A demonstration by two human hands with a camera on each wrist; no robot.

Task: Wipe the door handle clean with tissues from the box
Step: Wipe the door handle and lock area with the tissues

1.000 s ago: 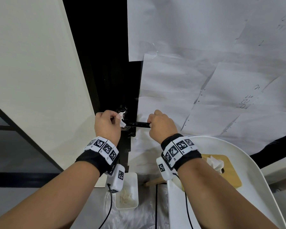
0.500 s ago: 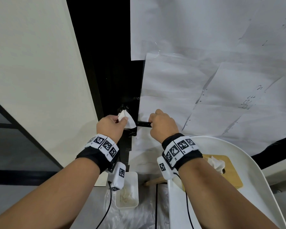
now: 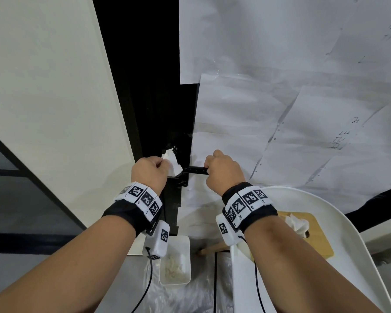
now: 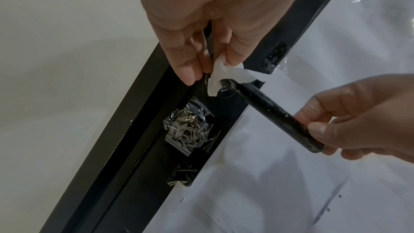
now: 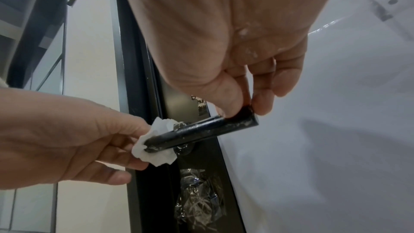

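Observation:
A black lever door handle sticks out from a dark door frame, smeared with pale specks. My left hand pinches a crumpled white tissue against the handle's pivot end. My right hand pinches the handle's free end between thumb and fingers. On the right, a wooden-topped tissue box with a tissue poking out sits on a white chair.
White paper sheets cover the door behind the handle. Crinkled clear tape covers the lock plate below the handle. A white tub with used tissues stands on the plastic-covered floor below. A cream wall lies to the left.
The left hand's tissue has moved from beside the handle's base up and over the pivot end. The right hand kept its hold on the handle's free end.

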